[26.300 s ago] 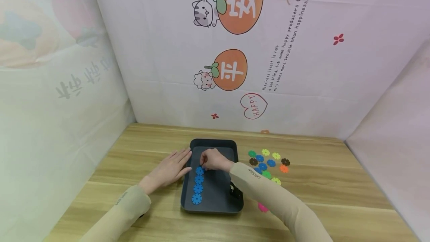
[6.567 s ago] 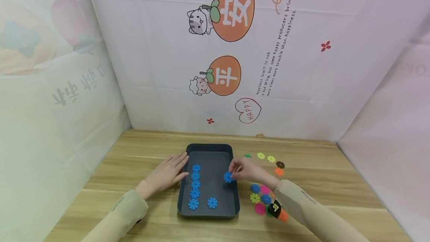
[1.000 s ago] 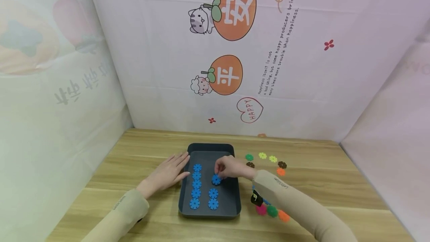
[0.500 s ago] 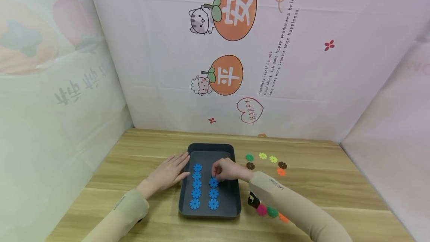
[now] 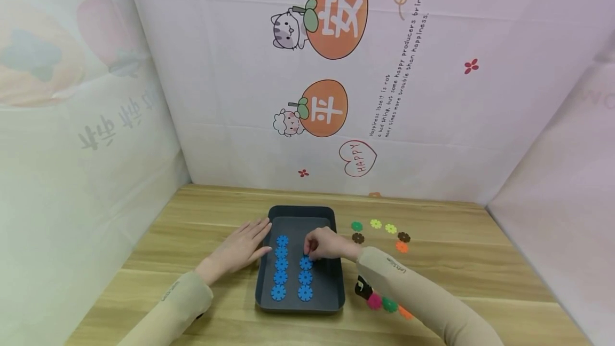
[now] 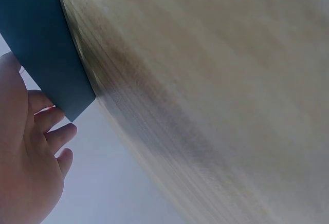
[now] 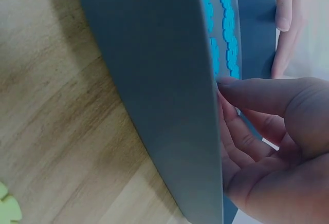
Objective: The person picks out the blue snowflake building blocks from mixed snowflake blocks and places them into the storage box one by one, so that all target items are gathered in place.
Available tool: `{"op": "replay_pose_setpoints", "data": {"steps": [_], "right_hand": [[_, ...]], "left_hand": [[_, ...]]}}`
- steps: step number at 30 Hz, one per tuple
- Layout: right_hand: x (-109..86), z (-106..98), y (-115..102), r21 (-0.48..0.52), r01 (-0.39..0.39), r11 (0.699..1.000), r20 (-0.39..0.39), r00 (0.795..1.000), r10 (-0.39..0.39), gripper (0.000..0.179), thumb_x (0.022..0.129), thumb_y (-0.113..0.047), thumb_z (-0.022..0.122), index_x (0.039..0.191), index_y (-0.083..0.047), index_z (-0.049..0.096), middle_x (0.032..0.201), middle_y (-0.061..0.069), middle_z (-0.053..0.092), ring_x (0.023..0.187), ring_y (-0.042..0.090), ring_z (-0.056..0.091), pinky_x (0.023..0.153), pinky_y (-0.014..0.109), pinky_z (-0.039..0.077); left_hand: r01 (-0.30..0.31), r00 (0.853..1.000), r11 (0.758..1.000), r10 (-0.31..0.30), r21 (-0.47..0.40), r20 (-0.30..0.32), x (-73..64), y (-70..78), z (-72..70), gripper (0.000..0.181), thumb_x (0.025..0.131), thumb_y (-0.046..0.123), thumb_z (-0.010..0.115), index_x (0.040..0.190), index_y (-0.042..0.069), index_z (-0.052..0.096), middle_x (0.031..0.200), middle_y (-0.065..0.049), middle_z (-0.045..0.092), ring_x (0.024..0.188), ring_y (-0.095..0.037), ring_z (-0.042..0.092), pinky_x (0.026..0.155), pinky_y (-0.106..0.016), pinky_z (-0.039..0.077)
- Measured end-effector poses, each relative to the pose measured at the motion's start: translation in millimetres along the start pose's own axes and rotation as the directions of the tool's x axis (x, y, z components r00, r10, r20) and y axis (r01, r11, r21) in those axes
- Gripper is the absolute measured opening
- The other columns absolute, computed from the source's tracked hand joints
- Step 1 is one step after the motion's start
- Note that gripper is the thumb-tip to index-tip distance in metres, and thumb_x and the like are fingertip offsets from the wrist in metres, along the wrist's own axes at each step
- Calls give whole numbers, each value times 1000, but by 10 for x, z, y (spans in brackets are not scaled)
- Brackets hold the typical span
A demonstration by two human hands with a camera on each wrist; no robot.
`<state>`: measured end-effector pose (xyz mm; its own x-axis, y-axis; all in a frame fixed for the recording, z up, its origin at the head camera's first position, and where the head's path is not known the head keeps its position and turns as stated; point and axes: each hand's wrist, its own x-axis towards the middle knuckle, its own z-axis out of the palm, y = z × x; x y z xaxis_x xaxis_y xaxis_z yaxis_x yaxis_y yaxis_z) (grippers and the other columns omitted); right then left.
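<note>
A dark grey tray (image 5: 322,303) lies on the table, with blue notched plastic discs, flower-shaped building pieces, in two columns. The left column (image 5: 281,264) holds several; the right column has three. My right hand (image 5: 326,243) reaches over the tray's right side and pinches the far edge of the top blue disc (image 5: 306,263) in the right column. In the right wrist view the thumb and fingers (image 7: 252,93) meet behind the tray wall (image 7: 159,90), which hides most of that disc. My left hand (image 5: 240,244) rests with extended fingers against the tray's left rim, also in the left wrist view.
Right of the tray lie loose discs: green (image 5: 356,226), brown (image 5: 357,238), yellow (image 5: 376,223) and orange (image 5: 402,246). Nearer me are pink (image 5: 374,301) and green discs, partly under the right sleeve (image 5: 423,292). A white printed cloth (image 5: 240,95) stands behind the table.
Since the oldest frame, the right column has appeared beside the left one. Over the last second, my right hand brought a blue disc slightly left and nearer, in line with that column. My left hand stayed put.
</note>
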<state>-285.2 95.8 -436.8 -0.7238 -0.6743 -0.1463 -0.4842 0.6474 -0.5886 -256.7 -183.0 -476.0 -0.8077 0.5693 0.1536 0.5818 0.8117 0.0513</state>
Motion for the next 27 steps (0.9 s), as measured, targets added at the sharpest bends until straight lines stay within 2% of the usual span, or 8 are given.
{"op": "replay_pose_setpoints", "data": {"steps": [5, 9, 13, 18, 22, 27], "right_hand": [[-32, -68, 14, 7, 15, 1000, -26, 1000, -15, 4, 86, -1, 72, 87, -3, 70, 84, 5, 70, 71, 7, 58, 63, 18, 52], [-156, -220, 22, 9, 44, 999, -61, 997, -43, 5, 86, -2, 73, 89, -3, 69, 88, 6, 71, 75, 6, 62, 66, 19, 55], [-353, -407, 73, 13, 49, 999, -106, 993, -47, 6, 87, -4, 72, 90, -3, 68, 89, 7, 71, 80, 9, 65, 72, 21, 56], [-638, -551, 238, 42, 31, 999, -161, 987, -24, 6, 88, -4, 71, 92, -2, 67, 88, 8, 70, 83, 13, 66, 73, 23, 58], [-891, -586, 375, 40, 5, 999, -181, 983, 3, 8, 90, -8, 71, 93, -2, 66, 89, 6, 69, 83, 12, 65, 72, 22, 57], [-1169, -534, 504, 47, -61, 997, -171, 983, 68, 8, 90, -9, 70, 93, -3, 66, 89, 4, 69, 82, 8, 63, 69, 19, 55]], "left_hand": [[-3, 1000, 1000, 3, 7, -4, -4, 3, 9, 65, 104, 44, 46, 152, 1, 38, 159, -17, 36, 146, -35, 39, 121, -53, 31], [0, 1000, 1000, 0, -2, 3, 0, 17, 8, 65, 104, 43, 46, 152, 1, 37, 160, -17, 35, 146, -36, 38, 121, -53, 30], [2, 1000, 1000, -2, -8, 8, 8, 21, 8, 65, 104, 44, 46, 152, 1, 37, 160, -18, 35, 146, -36, 38, 122, -53, 30], [6, 1000, 1000, -6, -7, 7, 10, 2, 5, 65, 104, 44, 46, 152, 1, 37, 160, -18, 34, 146, -36, 38, 122, -53, 30], [7, 1000, 1000, -7, -12, 9, 10, 0, -1, 65, 104, 43, 47, 152, 1, 36, 160, -18, 34, 146, -37, 38, 122, -54, 30], [2, 1000, 1000, -2, -18, 3, 10, 3, 1, 65, 103, 42, 48, 151, 0, 38, 159, -19, 35, 145, -37, 39, 121, -55, 31]]}}
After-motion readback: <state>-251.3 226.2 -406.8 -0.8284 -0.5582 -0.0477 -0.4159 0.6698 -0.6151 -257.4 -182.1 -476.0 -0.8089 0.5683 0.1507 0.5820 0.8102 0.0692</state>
